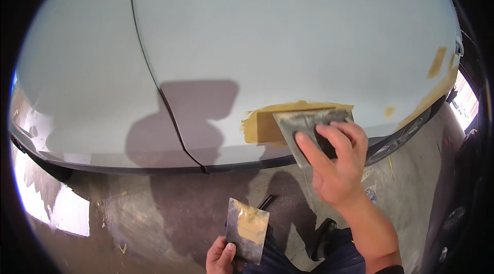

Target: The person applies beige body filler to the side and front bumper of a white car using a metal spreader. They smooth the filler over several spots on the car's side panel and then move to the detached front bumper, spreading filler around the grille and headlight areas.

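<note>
Right hand (338,166): grip holding grey spreader (307,121), far edge at yellow paste patch (265,127) on white car panel (288,42) | Left hand (221,254): grip holding smeared plate (250,251), lower-left corner | Handling: spreader probably light, flexible; grasp broad face, clear of edge.

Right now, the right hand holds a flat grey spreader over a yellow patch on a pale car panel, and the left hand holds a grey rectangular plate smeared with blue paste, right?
No: the head view shows the paste on the grey rectangular plate in the left hand is yellow, not blue. The rest stands.
</note>
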Tool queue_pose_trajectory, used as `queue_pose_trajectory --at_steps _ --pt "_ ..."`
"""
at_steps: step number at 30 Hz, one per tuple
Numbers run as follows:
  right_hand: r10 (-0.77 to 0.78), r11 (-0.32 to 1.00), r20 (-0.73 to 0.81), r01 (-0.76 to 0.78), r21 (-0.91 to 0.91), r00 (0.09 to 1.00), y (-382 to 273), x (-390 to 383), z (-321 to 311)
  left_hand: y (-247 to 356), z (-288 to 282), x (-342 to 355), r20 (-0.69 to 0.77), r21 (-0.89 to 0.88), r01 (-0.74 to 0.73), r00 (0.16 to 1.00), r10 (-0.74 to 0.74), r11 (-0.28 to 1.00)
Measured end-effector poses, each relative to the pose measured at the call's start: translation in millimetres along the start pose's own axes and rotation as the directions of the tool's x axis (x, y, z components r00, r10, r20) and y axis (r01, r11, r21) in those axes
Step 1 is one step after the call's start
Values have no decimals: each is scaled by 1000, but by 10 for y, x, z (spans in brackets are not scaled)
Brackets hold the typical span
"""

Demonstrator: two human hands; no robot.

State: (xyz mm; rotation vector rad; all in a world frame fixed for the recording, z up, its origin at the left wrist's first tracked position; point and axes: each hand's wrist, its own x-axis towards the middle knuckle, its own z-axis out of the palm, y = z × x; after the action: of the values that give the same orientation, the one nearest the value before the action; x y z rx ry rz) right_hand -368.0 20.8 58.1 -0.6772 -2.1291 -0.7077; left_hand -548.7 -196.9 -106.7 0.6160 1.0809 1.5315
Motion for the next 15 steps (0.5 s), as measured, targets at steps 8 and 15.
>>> queue_pose_trajectory --at_steps 8,15 --pt "39 999 67 -38 -17 997 -251 -28 495 28 -21 23 -41 -19 51 998 -51 999" --pt "32 999 160 -30 -17 987 -463 -504 641 6 -55 9 -27 5 83 996 -83 997"
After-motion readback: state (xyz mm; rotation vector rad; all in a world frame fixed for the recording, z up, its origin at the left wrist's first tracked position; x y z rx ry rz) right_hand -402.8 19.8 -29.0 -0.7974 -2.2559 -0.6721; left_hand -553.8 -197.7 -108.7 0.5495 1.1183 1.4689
